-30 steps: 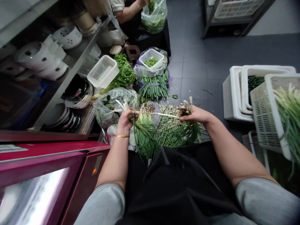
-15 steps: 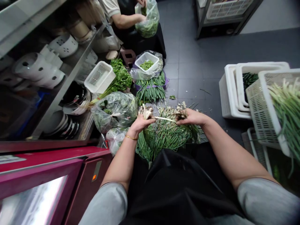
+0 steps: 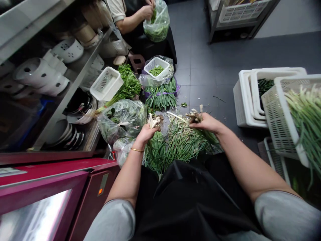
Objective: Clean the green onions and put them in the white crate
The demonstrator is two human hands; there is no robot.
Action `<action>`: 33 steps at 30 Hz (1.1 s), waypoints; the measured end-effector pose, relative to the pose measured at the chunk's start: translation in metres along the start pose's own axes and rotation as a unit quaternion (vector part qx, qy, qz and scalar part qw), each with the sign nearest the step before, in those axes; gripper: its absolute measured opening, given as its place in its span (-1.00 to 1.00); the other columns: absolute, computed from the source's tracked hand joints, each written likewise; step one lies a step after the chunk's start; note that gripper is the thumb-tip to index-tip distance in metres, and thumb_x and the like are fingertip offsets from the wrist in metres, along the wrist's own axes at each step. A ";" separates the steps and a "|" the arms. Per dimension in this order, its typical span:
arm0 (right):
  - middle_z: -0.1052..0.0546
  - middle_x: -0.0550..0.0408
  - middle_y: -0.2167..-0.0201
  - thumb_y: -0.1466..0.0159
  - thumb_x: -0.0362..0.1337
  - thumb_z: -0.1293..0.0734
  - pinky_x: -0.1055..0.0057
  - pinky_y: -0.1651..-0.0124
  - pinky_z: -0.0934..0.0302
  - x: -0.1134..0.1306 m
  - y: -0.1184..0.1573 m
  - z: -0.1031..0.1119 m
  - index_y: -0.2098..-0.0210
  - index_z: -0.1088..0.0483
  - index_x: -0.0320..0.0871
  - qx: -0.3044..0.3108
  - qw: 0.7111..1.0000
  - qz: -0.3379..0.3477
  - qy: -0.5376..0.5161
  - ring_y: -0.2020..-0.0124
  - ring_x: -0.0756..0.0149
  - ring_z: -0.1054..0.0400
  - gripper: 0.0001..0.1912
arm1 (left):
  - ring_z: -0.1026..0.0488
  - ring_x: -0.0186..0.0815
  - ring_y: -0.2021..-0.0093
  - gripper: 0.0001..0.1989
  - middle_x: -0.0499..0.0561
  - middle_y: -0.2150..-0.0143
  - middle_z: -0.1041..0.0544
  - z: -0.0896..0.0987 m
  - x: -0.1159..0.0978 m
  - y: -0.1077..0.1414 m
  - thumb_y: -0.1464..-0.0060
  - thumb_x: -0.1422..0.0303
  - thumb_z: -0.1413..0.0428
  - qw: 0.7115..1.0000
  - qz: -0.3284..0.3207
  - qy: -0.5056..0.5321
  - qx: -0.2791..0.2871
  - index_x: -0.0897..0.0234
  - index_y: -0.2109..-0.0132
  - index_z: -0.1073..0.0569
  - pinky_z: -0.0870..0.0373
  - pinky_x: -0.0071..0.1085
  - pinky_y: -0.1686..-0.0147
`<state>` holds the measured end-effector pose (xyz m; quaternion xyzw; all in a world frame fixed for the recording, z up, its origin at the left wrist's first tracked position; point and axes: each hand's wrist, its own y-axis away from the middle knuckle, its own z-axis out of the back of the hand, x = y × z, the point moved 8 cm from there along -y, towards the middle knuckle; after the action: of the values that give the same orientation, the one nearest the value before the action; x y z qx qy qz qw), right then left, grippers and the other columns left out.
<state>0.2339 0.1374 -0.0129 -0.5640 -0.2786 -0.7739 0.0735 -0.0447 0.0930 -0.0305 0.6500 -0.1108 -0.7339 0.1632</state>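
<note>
My left hand [image 3: 147, 132] is closed round a bunch of green onions with clean white ends [image 3: 153, 121], their green leaves hanging below. My right hand [image 3: 206, 122] grips another bunch whose root ends [image 3: 194, 116] look brown and dirty. One pale stalk [image 3: 177, 116] sticks out leftward from the right bunch and does not touch my left hand. Beneath and between both hands, a pile of loose green onions [image 3: 179, 144] lies on the floor, with peeled scraps about its far edge.
Bagged greens [image 3: 122, 117] and a white basket [image 3: 106, 83] stand at the left by the shelves. Farther off are bundled greens [image 3: 162, 95] under a small basket [image 3: 156, 68]. White crates [image 3: 281, 113] stand at the right. A seated person's hand [image 3: 147, 12] works over a plastic bag [image 3: 157, 26].
My left hand has moved left and slightly down, away from the pale stalk that spanned both hands. My right hand has shifted slightly right. The other person's hand has risen from the bag.
</note>
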 end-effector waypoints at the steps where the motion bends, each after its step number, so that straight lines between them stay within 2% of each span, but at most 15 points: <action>1: -0.53 0.05 0.44 0.12 -0.14 -0.52 0.23 0.17 -0.25 0.003 -0.003 -0.015 0.42 -0.50 -0.20 -0.008 1.000 0.006 -0.015 0.39 0.27 -0.38 -0.67 | -0.09 -0.53 0.68 -0.63 -0.02 0.54 -0.51 -0.003 -0.001 0.000 0.22 0.30 -0.30 0.999 -0.009 0.014 -0.032 0.40 0.21 -0.58 0.03 -0.51 0.67; 3: -0.49 0.09 0.49 0.12 -0.12 -0.51 0.25 0.20 -0.24 0.010 -0.010 -0.043 0.46 -0.47 -0.21 -0.028 0.998 0.021 -0.048 0.43 0.31 -0.35 -0.67 | -0.12 -0.53 0.67 -0.65 -0.05 0.55 -0.49 -0.007 -0.007 0.001 0.21 0.28 -0.29 0.994 -0.037 0.046 -0.087 0.39 0.23 -0.58 0.00 -0.51 0.66; 5: -0.44 0.14 0.55 0.14 -0.09 -0.51 0.28 0.25 -0.22 0.016 -0.014 -0.067 0.51 -0.42 -0.21 -0.047 0.995 0.042 -0.074 0.48 0.35 -0.30 -0.65 | -0.14 -0.53 0.66 -0.67 -0.08 0.56 -0.46 -0.012 -0.012 0.004 0.24 0.27 -0.32 0.989 -0.056 0.087 -0.108 0.38 0.29 -0.56 -0.02 -0.51 0.65; 10: -0.38 0.17 0.59 0.11 -0.02 -0.50 0.35 0.34 -0.15 0.027 -0.019 -0.099 0.55 -0.38 -0.20 -0.044 0.993 0.092 -0.057 0.51 0.37 -0.22 -0.61 | -0.05 -0.57 0.73 -0.58 -0.15 0.61 -0.38 -0.031 -0.011 0.012 0.27 0.20 -0.35 0.986 -0.030 0.162 -0.029 0.36 0.25 -0.51 0.08 -0.50 0.70; 14: -0.31 0.20 0.65 0.01 -0.01 -0.43 0.41 0.44 -0.06 0.028 -0.022 -0.114 0.56 -0.35 -0.20 0.002 0.995 0.098 0.001 0.56 0.41 -0.14 -0.64 | -0.06 -0.57 0.74 -0.59 -0.23 0.71 -0.20 -0.029 -0.003 0.016 0.35 0.19 -0.39 0.988 -0.005 0.153 0.000 0.33 0.42 -0.42 0.08 -0.52 0.71; 20: -0.32 0.18 0.62 -0.07 -0.10 -0.36 0.42 0.42 -0.04 0.042 -0.020 -0.114 0.55 -0.33 -0.18 -0.001 0.990 0.116 0.086 0.54 0.41 -0.15 -0.72 | -0.21 -0.50 0.74 -0.54 -0.16 0.65 -0.33 -0.029 0.006 0.021 0.28 0.07 -0.35 0.990 0.015 0.120 0.075 0.33 0.38 -0.38 -0.02 -0.52 0.73; 22: -0.35 0.16 0.60 -0.07 -0.12 -0.38 0.39 0.40 -0.07 0.048 -0.021 -0.104 0.54 -0.34 -0.18 -0.007 0.989 0.119 0.085 0.53 0.40 -0.17 -0.75 | -0.20 -0.50 0.72 -0.53 -0.16 0.64 -0.33 -0.031 0.006 0.024 0.22 0.08 -0.33 0.986 0.014 0.123 0.108 0.35 0.28 -0.42 -0.01 -0.53 0.72; 26: -0.38 0.14 0.59 -0.06 -0.08 -0.40 0.37 0.42 -0.10 0.050 -0.025 -0.076 0.52 -0.36 -0.17 -0.054 0.993 0.109 0.002 0.56 0.40 -0.18 -0.72 | -0.12 -0.56 0.69 -0.41 -0.13 0.55 -0.43 -0.035 0.004 0.027 0.17 0.16 -0.33 0.979 -0.001 0.127 0.158 0.34 0.00 -0.44 0.04 -0.55 0.69; 28: -0.40 0.14 0.59 -0.04 -0.04 -0.41 0.38 0.44 -0.10 0.046 -0.027 -0.078 0.49 -0.37 -0.18 -0.033 0.994 0.098 -0.042 0.57 0.41 -0.19 -0.69 | -0.16 -0.57 0.65 -0.37 -0.03 0.38 -0.53 -0.035 0.002 0.026 0.18 0.18 -0.33 0.982 -0.023 0.121 0.141 0.31 -0.07 -0.45 -0.02 -0.54 0.66; 30: -0.42 0.13 0.57 0.00 -0.03 -0.43 0.39 0.44 -0.12 0.044 -0.026 -0.093 0.45 -0.39 -0.18 0.013 0.993 0.089 -0.080 0.56 0.41 -0.21 -0.66 | -0.30 -0.52 0.55 -0.37 0.04 0.24 -0.57 -0.033 0.000 0.023 0.23 0.23 -0.36 0.986 -0.061 0.116 0.099 0.30 -0.05 -0.48 -0.15 -0.53 0.57; 31: -0.44 0.13 0.54 0.03 -0.04 -0.44 0.38 0.42 -0.14 0.043 -0.025 -0.101 0.42 -0.41 -0.18 0.033 0.991 0.084 -0.098 0.54 0.40 -0.23 -0.65 | -0.35 -0.48 0.49 -0.38 0.05 0.22 -0.57 -0.033 -0.002 0.022 0.27 0.26 -0.38 0.987 -0.076 0.114 0.086 0.31 -0.02 -0.50 -0.20 -0.53 0.52; 33: -0.46 0.12 0.51 0.06 -0.07 -0.47 0.36 0.38 -0.20 0.042 -0.023 -0.110 0.39 -0.42 -0.18 0.050 0.987 0.072 -0.136 0.51 0.38 -0.27 -0.65 | -0.36 -0.46 0.49 -0.38 0.03 0.31 -0.57 -0.036 -0.002 0.021 0.29 0.29 -0.39 0.986 -0.078 0.113 0.094 0.33 -0.01 -0.51 -0.21 -0.53 0.51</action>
<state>0.1176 0.1081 -0.0053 -0.6780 -0.2831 -0.6680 0.1181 -0.0072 0.0766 -0.0257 0.7479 -0.1088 -0.6525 0.0552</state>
